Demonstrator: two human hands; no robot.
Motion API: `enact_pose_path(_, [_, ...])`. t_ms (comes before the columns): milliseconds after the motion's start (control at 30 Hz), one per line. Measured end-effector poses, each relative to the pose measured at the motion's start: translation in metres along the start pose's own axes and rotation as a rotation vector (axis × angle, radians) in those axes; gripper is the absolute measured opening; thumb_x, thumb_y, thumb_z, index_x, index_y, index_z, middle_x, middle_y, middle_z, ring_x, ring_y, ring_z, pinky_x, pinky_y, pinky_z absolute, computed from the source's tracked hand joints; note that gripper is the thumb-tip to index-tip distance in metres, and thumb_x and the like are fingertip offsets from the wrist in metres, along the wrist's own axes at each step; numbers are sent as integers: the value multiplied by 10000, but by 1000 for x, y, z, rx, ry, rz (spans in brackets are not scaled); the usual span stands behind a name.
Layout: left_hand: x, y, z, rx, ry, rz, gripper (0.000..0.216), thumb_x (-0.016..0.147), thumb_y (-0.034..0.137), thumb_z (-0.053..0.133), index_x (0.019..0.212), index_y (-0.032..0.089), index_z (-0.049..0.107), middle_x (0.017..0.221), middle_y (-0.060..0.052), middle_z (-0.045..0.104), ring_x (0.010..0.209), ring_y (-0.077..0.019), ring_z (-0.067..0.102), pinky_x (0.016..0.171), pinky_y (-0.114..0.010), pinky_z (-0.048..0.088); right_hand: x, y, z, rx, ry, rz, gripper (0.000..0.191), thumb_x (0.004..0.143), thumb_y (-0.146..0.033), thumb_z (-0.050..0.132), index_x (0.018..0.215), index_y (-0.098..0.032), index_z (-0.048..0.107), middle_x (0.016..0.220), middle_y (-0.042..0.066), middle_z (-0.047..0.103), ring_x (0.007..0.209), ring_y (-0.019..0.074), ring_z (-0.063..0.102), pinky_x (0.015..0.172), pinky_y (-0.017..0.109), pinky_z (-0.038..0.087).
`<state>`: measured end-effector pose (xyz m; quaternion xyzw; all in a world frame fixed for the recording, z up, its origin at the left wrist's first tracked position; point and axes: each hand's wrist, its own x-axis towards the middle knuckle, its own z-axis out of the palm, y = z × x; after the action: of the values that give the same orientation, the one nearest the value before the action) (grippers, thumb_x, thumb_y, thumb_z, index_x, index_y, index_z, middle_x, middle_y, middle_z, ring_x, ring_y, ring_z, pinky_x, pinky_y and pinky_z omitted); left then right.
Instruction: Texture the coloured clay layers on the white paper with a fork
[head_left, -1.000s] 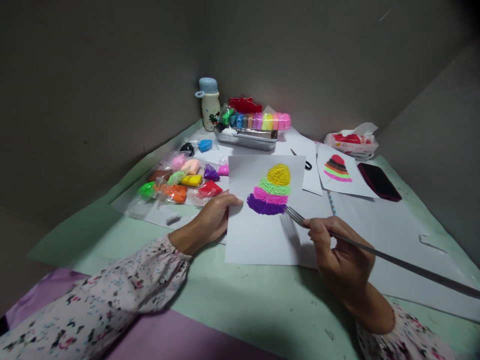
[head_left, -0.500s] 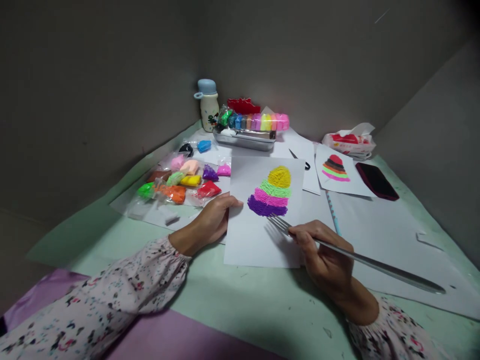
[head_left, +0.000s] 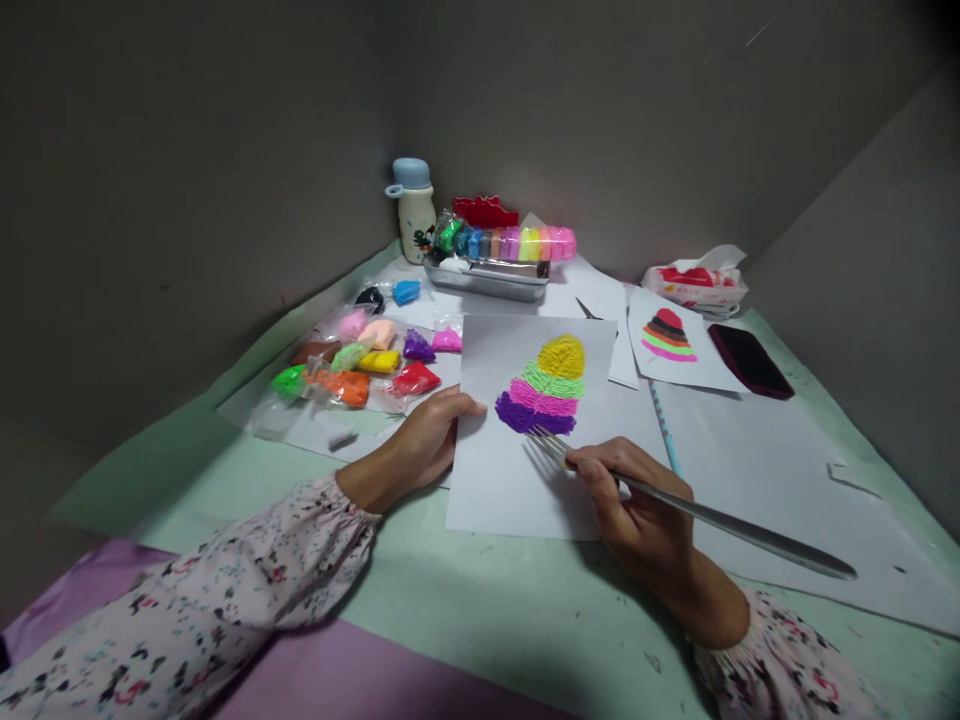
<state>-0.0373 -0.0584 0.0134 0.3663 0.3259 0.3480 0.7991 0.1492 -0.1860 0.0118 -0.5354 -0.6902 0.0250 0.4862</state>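
Observation:
My left hand (head_left: 429, 440) pinches the left edge of a white sheet of paper (head_left: 487, 495), thumb on top and fingers beneath. On the sheet is a layered clay shape with yellow (head_left: 561, 358), light green, pink and purple (head_left: 517, 414) bands, all scored with fine grooves. A metal fork (head_left: 720, 520) is gripped in my right hand (head_left: 637, 500), its handle pointing to the lower right. Its tines are at the lower edge of the purple band; whether they press into it I cannot tell.
Bagged clay pieces (head_left: 341, 388) lie at the left. Behind stand a bottle (head_left: 415, 215) and a metal tray (head_left: 487, 280) with a colourful clay pack (head_left: 517, 243). Scissors (head_left: 587, 309), a striped drawing (head_left: 652, 378), a phone (head_left: 750, 360), tissues (head_left: 697, 284) and a blue strip (head_left: 664, 430) are rightward.
My right hand and the fork have shifted slightly left along the bottom of the purple band. My left hand keeps its hold on the paper.

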Motion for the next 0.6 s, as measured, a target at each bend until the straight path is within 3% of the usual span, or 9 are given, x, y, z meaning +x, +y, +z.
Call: enact_pose_path(600, [-1,1,2,2,-19,-9,113,672,100,605,709,167,522,657,12,589,614,-132,594,624,-284,493,0,1,0,-36,-27,-1,134,869,-146,537,878,-185,664,738,26,683,660,138,617,613,287,471])
